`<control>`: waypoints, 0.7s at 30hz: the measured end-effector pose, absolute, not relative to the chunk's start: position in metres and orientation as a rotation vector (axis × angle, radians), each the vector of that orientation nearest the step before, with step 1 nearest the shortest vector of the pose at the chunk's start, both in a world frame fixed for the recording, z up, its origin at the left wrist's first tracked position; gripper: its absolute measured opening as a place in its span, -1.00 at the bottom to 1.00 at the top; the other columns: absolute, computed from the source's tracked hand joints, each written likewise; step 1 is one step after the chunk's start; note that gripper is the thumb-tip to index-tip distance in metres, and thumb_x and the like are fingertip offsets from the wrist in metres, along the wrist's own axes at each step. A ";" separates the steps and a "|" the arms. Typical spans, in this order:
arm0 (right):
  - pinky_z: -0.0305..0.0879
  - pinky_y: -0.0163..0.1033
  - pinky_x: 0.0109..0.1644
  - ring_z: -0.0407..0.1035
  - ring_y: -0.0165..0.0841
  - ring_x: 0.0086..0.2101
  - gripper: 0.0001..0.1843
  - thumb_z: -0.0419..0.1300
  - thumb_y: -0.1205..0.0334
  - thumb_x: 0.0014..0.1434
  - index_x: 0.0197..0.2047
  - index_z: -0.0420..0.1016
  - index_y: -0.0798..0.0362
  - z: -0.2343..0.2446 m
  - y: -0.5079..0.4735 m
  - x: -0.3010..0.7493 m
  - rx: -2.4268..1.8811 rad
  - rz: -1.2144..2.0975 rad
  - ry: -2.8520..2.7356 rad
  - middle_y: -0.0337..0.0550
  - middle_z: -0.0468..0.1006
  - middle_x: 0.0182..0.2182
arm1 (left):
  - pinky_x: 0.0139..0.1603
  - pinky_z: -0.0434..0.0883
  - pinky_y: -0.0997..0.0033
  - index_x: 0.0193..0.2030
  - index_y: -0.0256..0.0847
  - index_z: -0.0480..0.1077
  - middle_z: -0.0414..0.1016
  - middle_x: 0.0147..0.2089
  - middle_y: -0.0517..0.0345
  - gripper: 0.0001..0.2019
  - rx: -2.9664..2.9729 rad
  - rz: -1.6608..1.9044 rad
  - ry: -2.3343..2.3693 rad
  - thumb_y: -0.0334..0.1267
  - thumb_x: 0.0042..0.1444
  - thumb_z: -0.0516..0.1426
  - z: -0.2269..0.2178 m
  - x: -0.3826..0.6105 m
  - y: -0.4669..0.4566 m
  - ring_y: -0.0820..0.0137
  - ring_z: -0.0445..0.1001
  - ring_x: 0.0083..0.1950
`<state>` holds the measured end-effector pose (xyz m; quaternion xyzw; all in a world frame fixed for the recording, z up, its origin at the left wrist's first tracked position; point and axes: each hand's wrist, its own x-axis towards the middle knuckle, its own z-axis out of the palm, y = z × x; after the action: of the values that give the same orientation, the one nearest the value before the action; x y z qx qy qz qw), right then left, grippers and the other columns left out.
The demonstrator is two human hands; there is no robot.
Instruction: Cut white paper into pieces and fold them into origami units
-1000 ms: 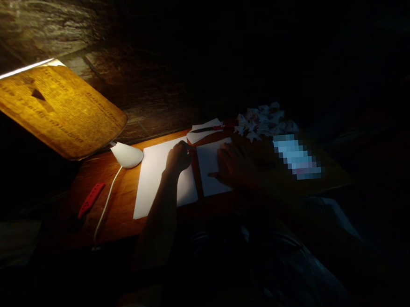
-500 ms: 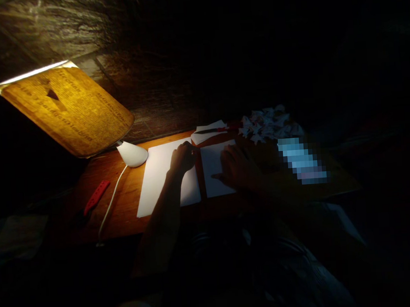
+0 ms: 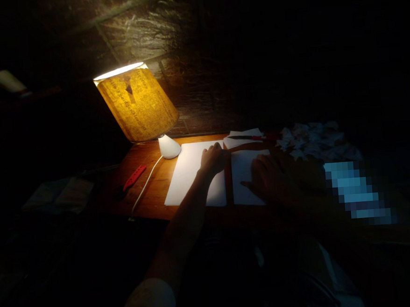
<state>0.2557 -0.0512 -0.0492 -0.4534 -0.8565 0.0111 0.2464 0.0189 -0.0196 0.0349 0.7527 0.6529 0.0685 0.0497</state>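
White sheet point(image 3: 189, 175) lies flat on the counter point(image 3: 151, 194), long axis running away from the person. Left hand point(image 3: 212, 160) curls on its far right corner, grip half closed; whether it pinches anything, cannot tell. Just right, small sheet point(image 3: 244, 179) lies under the flat, open right hand point(image 3: 270, 179).

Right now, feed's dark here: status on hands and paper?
Left hand on large sheet. Right hand flat on small sheet. Lamp clear.
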 end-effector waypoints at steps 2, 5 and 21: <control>0.04 0.47 0.44 0.12 0.26 0.40 -0.04 -0.13 -0.55 0.34 0.40 0.31 0.08 -0.049 -0.050 0.256 -1.247 0.026 -2.348 0.32 0.30 0.42 | 0.20 0.42 -0.08 0.15 -0.02 0.67 0.47 0.18 -0.20 -0.62 2.292 0.204 1.991 -0.34 0.39 0.08 0.035 0.019 -0.020 -0.01 0.48 0.17; 0.05 0.46 0.44 0.11 0.26 0.40 -0.02 -0.13 -0.55 0.33 0.41 0.29 0.09 -0.048 -0.047 0.256 -1.275 0.024 -2.387 0.33 0.29 0.42 | 0.20 0.42 -0.07 0.17 -0.02 0.66 0.47 0.18 -0.19 -0.63 2.280 0.189 1.994 -0.31 0.41 0.07 0.037 0.019 -0.020 0.00 0.48 0.18; -0.04 0.43 0.48 0.02 0.25 0.45 -0.03 -0.09 -0.53 0.34 0.48 0.21 0.05 -0.046 -0.044 0.258 -1.266 0.029 -2.413 0.24 0.23 0.48 | 0.32 0.45 -0.06 0.16 -0.17 0.57 0.50 0.25 -0.10 -0.72 2.445 0.518 1.762 -0.33 0.38 0.14 0.016 0.029 -0.011 0.07 0.48 0.28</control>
<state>0.2578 -0.0442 -0.0464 -0.4546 -0.8663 0.0104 0.2067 0.0294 -0.0112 0.0160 0.7989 0.5756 0.1692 0.0418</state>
